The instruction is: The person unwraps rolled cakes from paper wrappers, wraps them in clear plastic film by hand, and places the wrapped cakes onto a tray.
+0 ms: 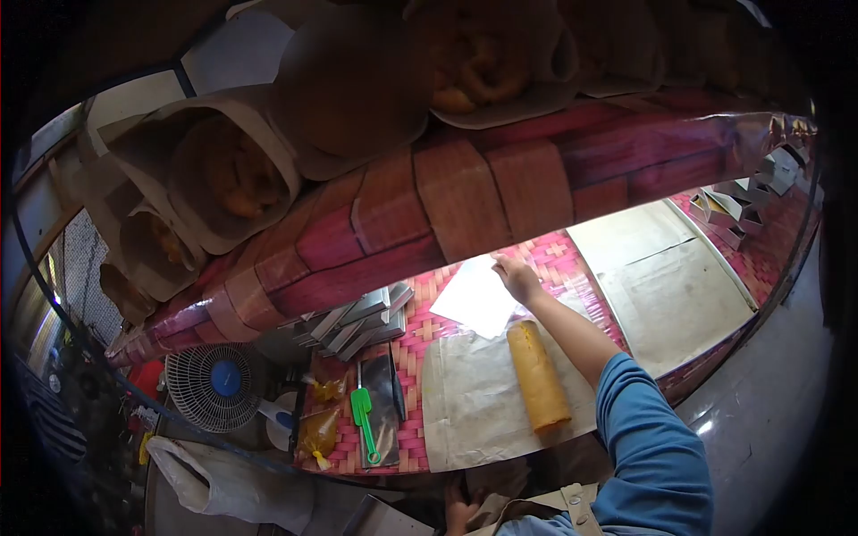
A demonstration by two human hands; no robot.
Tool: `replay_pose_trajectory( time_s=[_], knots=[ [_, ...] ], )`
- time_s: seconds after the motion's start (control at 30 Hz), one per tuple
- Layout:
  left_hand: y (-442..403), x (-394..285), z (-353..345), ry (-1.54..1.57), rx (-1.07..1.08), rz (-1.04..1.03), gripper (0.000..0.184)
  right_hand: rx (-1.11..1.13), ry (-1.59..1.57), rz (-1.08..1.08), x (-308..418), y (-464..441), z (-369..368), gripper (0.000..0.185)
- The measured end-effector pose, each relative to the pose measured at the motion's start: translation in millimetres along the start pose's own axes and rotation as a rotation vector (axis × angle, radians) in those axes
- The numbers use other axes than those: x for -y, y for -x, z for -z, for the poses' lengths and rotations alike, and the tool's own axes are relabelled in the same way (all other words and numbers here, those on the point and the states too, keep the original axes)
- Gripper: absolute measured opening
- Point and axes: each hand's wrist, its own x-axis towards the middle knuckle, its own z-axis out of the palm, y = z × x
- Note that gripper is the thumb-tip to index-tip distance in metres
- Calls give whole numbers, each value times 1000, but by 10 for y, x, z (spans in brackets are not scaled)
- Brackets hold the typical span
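Observation:
My right hand point(518, 280) reaches far across the woven-pattern table and pinches the upper edge of a white paper sheet point(471, 302). Below that arm lies a golden-brown cake roll point(539, 380), resting on a tan sheet of baking paper point(465, 406). My left hand point(459, 510) hangs low by my apron at the bottom edge of the view, dark and partly cut off, so its fingers cannot be made out. To the left of the baking paper, a green spatula point(362, 411) lies on a dark flat item, beside tied plastic bags of yellow filling point(319, 435).
A pink woven shelf point(465, 192) bearing paper bags of baked snacks point(234, 170) overhangs the table. Metal tins point(357, 322) are stacked at its left. A paper-covered tray point(684, 286) lies right. A fan point(214, 386) and a white sack point(228, 487) are at the left.

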Motion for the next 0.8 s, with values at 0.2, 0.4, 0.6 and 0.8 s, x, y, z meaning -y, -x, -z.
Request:
replay_pose_trajectory(
  time_s=[0.2, 0.4, 0.6, 0.8],
  knots=[
    [-454, -468, 776, -97, 387, 432, 31, -411, -736, -292, 627, -75, 577, 13],
    [-747, -1412, 1379, 375, 200, 212, 35, -543, -789, -511, 279, 793, 1026, 24],
    [-1079, -2212, 2024, 385, 110, -332, 25, -607, -1581, -1093, 754, 1895, 1770, 15],
    [-1142, -3404, 2600, -124, 53, -951, 25, -547, -1621, -1072, 882, 2027, 1894, 15]
  ],
)
